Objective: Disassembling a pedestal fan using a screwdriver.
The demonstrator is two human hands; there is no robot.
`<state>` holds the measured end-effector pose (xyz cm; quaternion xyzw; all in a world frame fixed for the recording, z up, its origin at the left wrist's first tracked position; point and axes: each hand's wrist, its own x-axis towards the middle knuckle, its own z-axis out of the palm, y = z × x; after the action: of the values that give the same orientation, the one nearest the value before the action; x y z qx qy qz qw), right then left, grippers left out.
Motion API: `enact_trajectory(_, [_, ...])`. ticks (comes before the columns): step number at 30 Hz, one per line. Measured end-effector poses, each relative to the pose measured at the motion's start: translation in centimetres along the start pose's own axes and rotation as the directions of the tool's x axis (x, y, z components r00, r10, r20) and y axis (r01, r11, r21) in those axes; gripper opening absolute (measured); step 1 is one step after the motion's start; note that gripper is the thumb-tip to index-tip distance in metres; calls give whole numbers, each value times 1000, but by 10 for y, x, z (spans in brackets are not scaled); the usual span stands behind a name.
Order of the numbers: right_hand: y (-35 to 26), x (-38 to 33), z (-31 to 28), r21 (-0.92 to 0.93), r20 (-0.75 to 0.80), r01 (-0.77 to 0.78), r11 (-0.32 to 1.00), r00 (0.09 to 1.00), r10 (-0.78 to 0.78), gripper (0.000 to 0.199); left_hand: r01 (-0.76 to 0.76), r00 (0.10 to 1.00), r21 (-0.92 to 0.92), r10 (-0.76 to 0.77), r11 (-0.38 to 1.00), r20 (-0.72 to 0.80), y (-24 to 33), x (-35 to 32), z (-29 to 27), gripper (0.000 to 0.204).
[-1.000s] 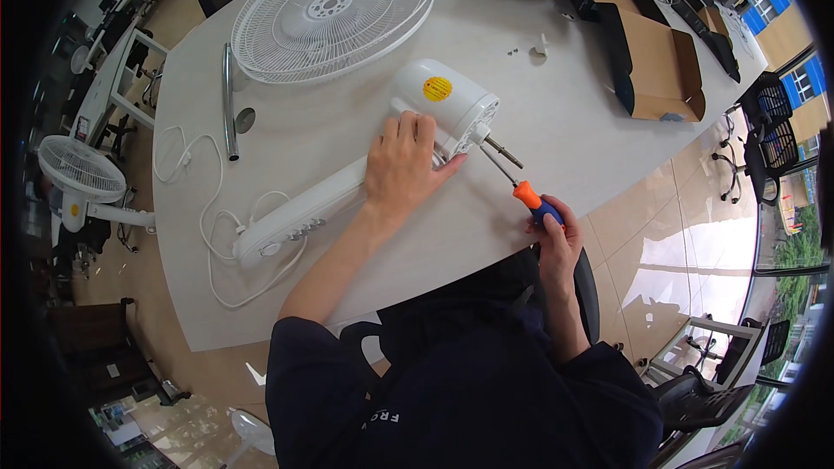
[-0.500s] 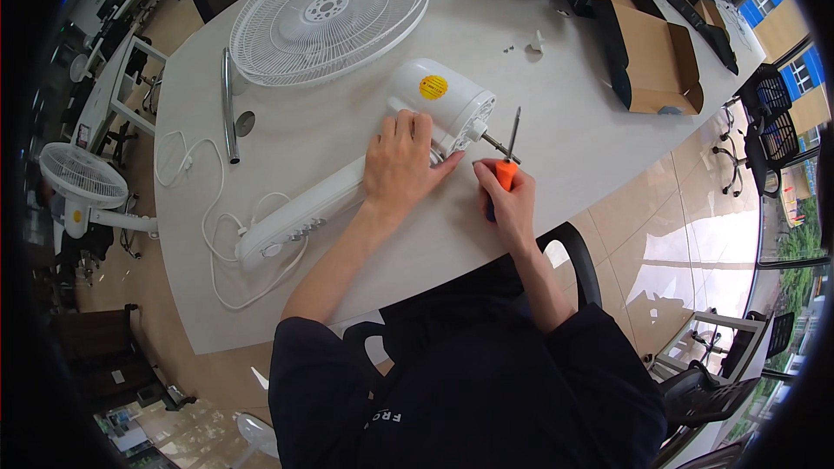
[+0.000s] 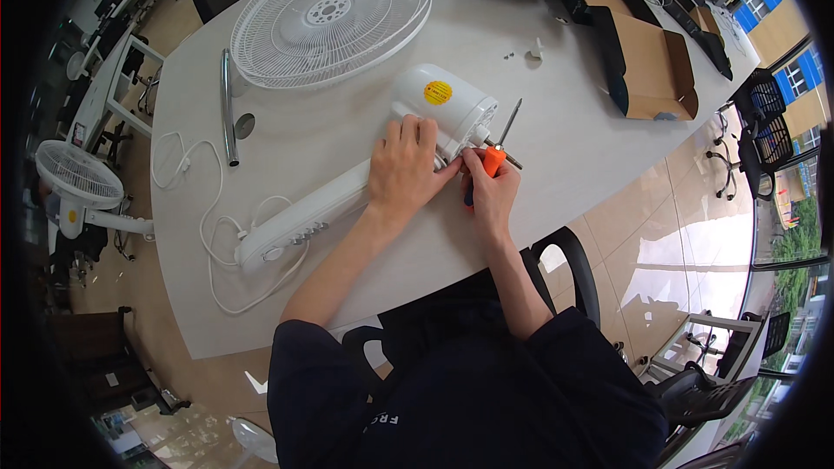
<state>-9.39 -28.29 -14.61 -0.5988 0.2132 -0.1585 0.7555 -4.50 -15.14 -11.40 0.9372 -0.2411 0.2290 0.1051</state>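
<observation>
A white fan body lies on its side on the table, with its rounded motor housing [image 3: 465, 108] at the upper right. Its control column [image 3: 304, 213] slants down to the left. My left hand [image 3: 400, 169] is wrapped over the neck where column and housing meet, its thumb toward the housing's lower edge. In my right hand [image 3: 493, 195] is a screwdriver [image 3: 494, 161] with an orange and dark blue handle, its blade pointing up and away. My right thumb and index fingertips are at the joint beside the motor shaft [image 3: 512, 159]; anything pinched there is too small to make out.
Behind the fan body lies a white wire fan grille [image 3: 287, 30]. A metal tube [image 3: 228, 108] and a white power cord [image 3: 208, 230] lie at left. Small screws [image 3: 509, 56], a white plastic part [image 3: 536, 50] and an open cardboard box [image 3: 651, 69] lie toward the far right.
My right hand has moved left and slightly up, bringing its fingertips against the fan's joint with the screwdriver still held. My left hand stays on the neck.
</observation>
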Motion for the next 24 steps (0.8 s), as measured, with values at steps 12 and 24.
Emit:
enact_trajectory(12, [2,-1,0,36,-15,13,999,1000,-13,21,-14,1000,5,14,1000,-12,-1,-1,3,61])
enact_trajectory(24, [-1,1,4,39,-43,-42,998,998,44,15,4,1000,-27,-4,1000,3,0,-1,0,63])
